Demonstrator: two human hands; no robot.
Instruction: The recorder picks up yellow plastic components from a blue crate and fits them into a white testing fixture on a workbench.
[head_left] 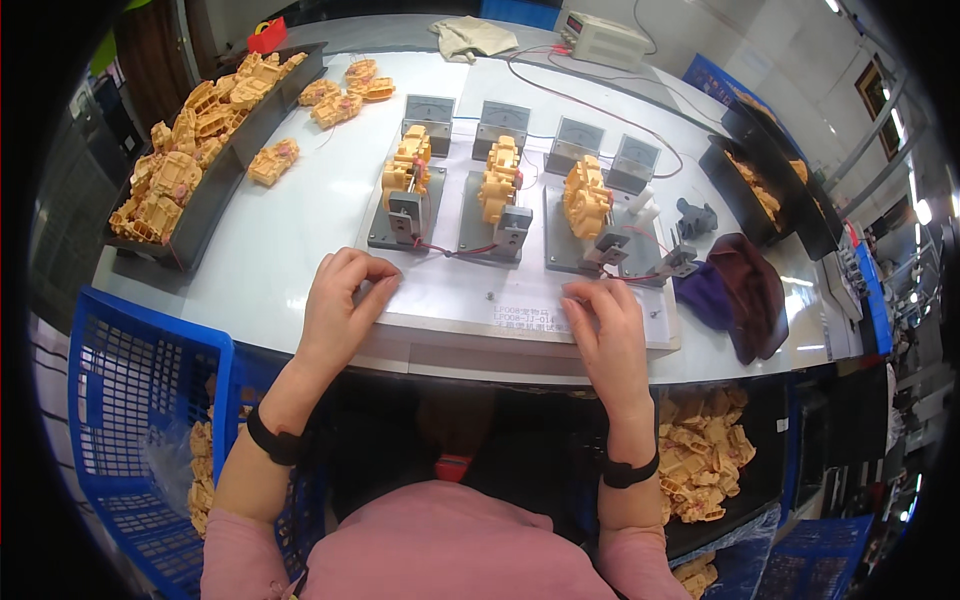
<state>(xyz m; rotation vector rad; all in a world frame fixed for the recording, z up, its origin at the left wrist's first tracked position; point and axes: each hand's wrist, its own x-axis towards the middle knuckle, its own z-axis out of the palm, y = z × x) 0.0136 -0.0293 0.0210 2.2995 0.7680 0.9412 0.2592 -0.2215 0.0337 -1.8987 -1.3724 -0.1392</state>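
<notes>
While both hands curl loosely, we cannot tell whether the fingertips meet in our left grip (345,297) or right grip (612,322); three chunky yellow-orange plastic assemblies (499,180) stand beyond them, on dark-grey rectangular fixtures (476,232) atop a white flat board (440,300).

Crumpled beige cloth (472,38) at back, dark maroon cloth (750,295) at right

Matt plastic assemblies (499,180), smooth glossy tabletop (255,240), matt maroon cloth (747,300).
</notes>
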